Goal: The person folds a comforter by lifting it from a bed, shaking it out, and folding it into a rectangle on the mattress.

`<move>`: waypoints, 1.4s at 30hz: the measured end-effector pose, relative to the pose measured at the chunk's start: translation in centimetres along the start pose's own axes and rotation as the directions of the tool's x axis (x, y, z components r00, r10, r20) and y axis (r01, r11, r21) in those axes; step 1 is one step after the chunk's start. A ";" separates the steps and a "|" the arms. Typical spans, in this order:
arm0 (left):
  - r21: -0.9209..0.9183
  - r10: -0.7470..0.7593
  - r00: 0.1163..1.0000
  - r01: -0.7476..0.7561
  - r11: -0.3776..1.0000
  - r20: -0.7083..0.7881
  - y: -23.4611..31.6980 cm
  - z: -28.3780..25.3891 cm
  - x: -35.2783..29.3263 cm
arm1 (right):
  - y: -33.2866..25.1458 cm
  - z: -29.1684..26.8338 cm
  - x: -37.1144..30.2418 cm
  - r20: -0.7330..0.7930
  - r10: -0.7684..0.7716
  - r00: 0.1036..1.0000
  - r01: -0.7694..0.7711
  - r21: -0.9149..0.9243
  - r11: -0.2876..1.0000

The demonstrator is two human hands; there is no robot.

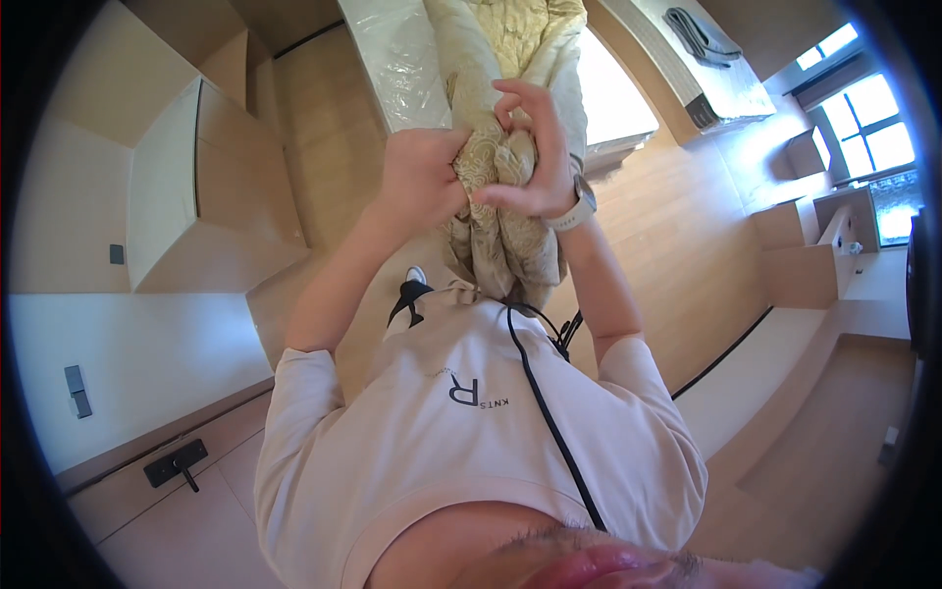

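A long gold quilt (502, 257) with a scroll pattern runs from far ahead of me down to my waist, gathered into thick folds. My left hand (420, 175) is closed in a fist on the left side of the gathered part. On its other side my right hand (546, 162) curves round the bundle, with the thumb pressed across the folds and the index finger bent above them. A watch with a pale strap (579, 208) is on my right wrist. The quilt's far part lies over a white mattress (397, 59) in clear plastic. The quilt's lower end hangs against my shirt.
Another bed (677, 74) stands to the far right, with a folded grey cloth (702, 37) on it. A wooden cabinet (231, 187) is on the left, and a door handle (179, 463) lower left. Windows (868, 118) are at far right. A black cable (540, 402) hangs down my front.
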State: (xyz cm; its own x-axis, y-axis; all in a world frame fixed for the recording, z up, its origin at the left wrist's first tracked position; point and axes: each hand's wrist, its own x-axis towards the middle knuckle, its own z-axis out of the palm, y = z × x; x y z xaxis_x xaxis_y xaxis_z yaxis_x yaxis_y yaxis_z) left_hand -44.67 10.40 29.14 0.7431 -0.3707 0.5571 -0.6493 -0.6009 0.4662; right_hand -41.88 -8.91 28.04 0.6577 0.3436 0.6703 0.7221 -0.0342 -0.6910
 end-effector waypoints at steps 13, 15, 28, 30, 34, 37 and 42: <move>0.222 -0.198 0.961 0.153 0.963 0.194 -5.5 -1.2 -3.0 | 5.1 6.6 -0.9 0.219 0.233 0.947 -0.200 -0.163 0.966; 0.066 -0.327 0.887 0.323 0.944 0.327 -6.9 -2.4 -4.9 | 6.9 8.1 -1.1 0.182 0.237 0.954 -0.202 -0.191 0.961; -0.461 -0.503 0.836 0.365 0.809 -0.221 -16.2 10.5 -19.4 | 5.2 15.2 11.2 -0.346 0.353 0.869 -0.352 0.070 0.934; -0.599 -0.766 0.593 0.528 0.602 -0.246 -17.7 11.4 -20.2 | 4.0 15.1 10.9 -0.249 0.358 0.900 -0.361 0.036 0.932; -0.477 -0.711 0.695 0.591 0.650 -0.107 -20.7 14.4 -23.2 | 6.6 15.8 9.1 -0.311 0.100 0.945 -0.094 0.033 0.995; -0.466 -0.637 0.759 0.617 0.634 0.139 -24.6 16.3 -24.1 | 5.4 16.1 6.1 -0.341 0.136 0.930 -0.178 -0.095 0.979; -0.712 -0.631 0.775 0.428 0.556 -0.027 -19.9 18.7 -21.8 | 4.7 9.4 1.2 -0.507 0.308 0.805 -0.315 0.076 0.946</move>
State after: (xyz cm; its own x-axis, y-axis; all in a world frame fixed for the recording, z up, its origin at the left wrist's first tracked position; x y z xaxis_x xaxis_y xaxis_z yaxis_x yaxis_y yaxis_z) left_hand -44.87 17.23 -5.10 0.9814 0.1110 0.1563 -0.1586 0.0117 0.9873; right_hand -39.74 0.20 23.08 0.8609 -0.2095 0.4637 0.4600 -0.0691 -0.8852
